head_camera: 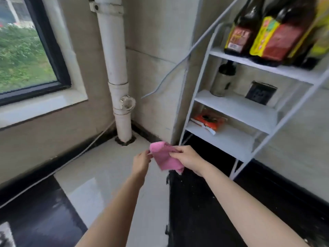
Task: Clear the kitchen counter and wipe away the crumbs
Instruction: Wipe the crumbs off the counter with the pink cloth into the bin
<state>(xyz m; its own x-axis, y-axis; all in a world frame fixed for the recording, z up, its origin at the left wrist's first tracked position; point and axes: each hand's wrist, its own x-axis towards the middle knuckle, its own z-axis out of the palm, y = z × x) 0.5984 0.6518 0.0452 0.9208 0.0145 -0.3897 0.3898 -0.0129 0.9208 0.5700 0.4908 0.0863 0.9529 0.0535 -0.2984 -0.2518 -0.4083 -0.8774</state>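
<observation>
I am pinching the pink cloth in both hands' fingers before the white rack — likely readying it for wiping.

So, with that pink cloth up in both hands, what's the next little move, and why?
Probably lower the pink cloth onto the black counter just beneath it and start wiping. The left hand and right hand both pinch it in the air, touching no surface, and what look like pale specks dot the dark top below.
</observation>
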